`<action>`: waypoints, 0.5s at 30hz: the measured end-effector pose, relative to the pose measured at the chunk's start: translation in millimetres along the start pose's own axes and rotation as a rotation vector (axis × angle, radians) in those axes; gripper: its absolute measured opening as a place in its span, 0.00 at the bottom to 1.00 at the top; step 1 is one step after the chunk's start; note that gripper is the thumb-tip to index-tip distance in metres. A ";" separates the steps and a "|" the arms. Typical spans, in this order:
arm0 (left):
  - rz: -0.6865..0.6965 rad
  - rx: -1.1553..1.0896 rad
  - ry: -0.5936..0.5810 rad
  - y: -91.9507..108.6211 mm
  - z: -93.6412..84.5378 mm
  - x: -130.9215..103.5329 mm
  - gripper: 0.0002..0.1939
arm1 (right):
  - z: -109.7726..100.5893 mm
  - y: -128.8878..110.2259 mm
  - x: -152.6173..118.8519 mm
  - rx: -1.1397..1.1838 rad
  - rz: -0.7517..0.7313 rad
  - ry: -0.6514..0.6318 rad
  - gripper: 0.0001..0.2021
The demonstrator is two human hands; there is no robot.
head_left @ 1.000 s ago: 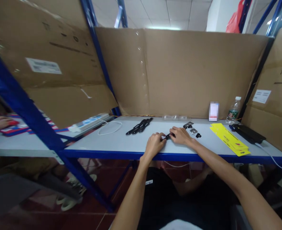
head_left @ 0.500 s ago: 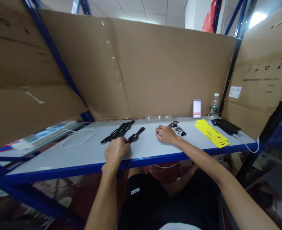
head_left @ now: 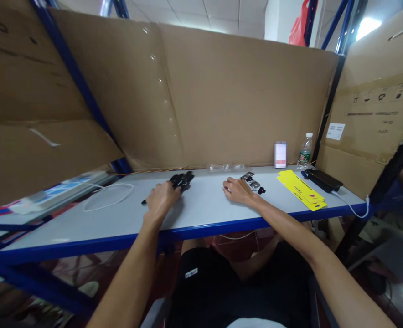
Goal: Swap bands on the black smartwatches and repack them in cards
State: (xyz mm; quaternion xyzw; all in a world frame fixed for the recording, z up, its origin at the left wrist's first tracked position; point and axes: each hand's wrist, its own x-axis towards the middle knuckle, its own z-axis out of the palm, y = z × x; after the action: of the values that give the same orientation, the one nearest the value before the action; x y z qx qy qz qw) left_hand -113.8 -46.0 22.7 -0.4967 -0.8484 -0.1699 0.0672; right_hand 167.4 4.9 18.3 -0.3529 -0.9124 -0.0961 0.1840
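- Left hand point(head_left: 162, 199): curled at black tools point(head_left: 183, 179), near back edge of table point(head_left: 201, 207); grip uncertain.
- Right hand point(head_left: 235, 189): half-curled beside metal parts point(head_left: 255, 185); hold uncertain.
- Bottle point(head_left: 304, 154): back right corner.
- Cardboard point(head_left: 239, 100): along back edge.

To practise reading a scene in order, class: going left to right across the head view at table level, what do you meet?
White power strip, left hand, right hand, small black part, upright phone, water bottle.

Long black tools point(head_left: 185, 179) slant bunched together, left of small silver and black parts point(head_left: 255, 185).
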 end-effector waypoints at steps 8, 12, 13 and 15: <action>0.067 0.152 -0.032 -40.5 13.6 22.7 0.29 | 1.9 2.3 2.1 -0.011 0.017 -0.018 0.17; 0.072 0.128 -0.062 -46.1 18.2 23.4 0.28 | 3.4 4.3 2.3 -0.008 0.025 -0.008 0.16; 0.063 0.120 -0.065 -46.0 17.1 24.1 0.27 | 3.8 5.0 2.3 -0.007 0.031 -0.007 0.16; 0.039 0.102 -0.076 -44.9 13.6 27.6 0.26 | 5.0 7.1 2.8 0.001 0.031 0.004 0.16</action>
State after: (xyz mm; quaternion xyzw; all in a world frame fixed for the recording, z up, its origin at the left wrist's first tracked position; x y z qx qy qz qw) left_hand -165.7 -38.6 7.9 -0.5153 -0.8481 -0.1062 0.0633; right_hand 169.0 13.2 15.2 -0.3667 -0.9064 -0.0938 0.1876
